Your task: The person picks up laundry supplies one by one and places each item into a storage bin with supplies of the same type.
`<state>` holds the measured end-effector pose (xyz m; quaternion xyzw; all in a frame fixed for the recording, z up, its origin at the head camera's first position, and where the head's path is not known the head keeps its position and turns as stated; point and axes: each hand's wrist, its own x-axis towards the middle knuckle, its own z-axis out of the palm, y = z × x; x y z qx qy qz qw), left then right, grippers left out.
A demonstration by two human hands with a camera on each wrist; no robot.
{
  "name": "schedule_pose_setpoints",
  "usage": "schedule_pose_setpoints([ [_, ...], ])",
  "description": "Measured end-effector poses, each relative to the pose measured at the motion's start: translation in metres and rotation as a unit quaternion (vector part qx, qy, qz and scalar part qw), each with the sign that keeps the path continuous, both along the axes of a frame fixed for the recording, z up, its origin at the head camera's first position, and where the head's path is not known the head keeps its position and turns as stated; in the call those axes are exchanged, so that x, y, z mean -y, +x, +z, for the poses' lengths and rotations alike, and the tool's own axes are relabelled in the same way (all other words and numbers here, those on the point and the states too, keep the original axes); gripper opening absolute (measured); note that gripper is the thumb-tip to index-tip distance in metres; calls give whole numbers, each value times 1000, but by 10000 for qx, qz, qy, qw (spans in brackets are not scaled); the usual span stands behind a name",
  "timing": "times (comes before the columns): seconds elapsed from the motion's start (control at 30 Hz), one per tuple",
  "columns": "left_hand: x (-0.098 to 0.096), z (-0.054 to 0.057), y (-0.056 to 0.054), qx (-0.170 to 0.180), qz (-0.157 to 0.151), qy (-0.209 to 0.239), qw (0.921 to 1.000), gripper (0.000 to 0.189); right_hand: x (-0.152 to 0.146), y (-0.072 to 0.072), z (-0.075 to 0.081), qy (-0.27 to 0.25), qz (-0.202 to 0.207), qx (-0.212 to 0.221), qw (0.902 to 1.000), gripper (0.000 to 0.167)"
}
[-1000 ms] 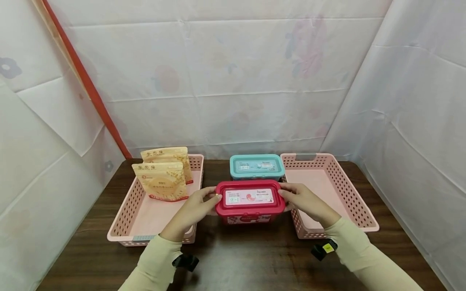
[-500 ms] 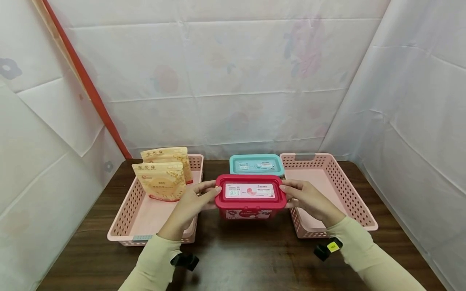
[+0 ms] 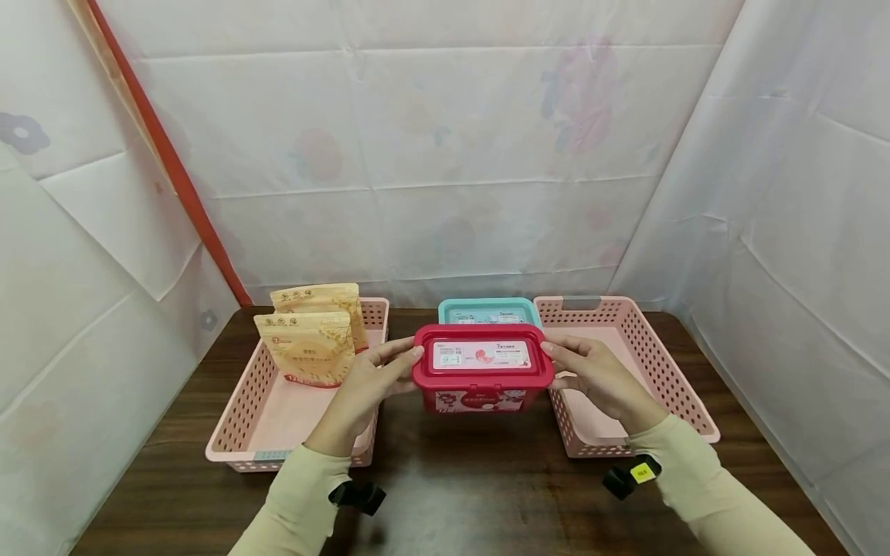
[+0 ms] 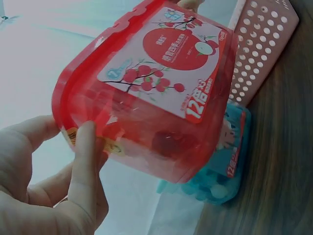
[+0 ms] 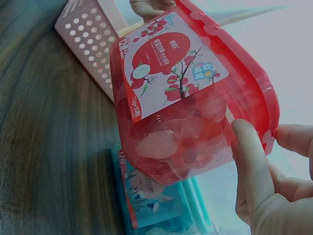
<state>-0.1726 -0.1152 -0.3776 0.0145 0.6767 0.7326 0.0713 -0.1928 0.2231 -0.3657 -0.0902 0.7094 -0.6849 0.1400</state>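
Observation:
Between both hands a red lidded plastic tub (image 3: 483, 357) is held up over the table. My left hand (image 3: 371, 390) grips its left end, thumb at the lid's edge and fingers under the rim. At the opposite end my right hand (image 3: 601, 378) holds it the same way. Through the red tub's clear walls, rounded pods show in the right wrist view, beside a label with red fruit. Behind it stands a turquoise lidded tub (image 3: 490, 310), partly hidden by the red one in the head view.
To the left, a pink perforated basket (image 3: 278, 432) bears two yellow pouches (image 3: 309, 347) standing upright. A second pink basket (image 3: 667, 371) sits on the right, close to the turquoise tub. White patterned sheeting (image 3: 445, 154) rises behind the dark wooden table (image 3: 480, 494).
Both hands have lifted the red tub and moved it slightly away from me, so it now covers more of the turquoise tub. The baskets and pouches stay in place.

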Motion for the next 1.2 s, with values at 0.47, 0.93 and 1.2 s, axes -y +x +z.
schedule_pose_setpoints([
  [0.47,-2,8,2,-186,313,489,9981,46,-4,3,13,-468,142,29,9988,53],
  [0.93,-3,18,3,-427,204,798,9957,44,-5,2,22,-804,142,-258,9963,51],
  [1.2,-9,17,-2,-518,156,748,9957,43,-11,0,21,-663,97,-307,9973,52],
])
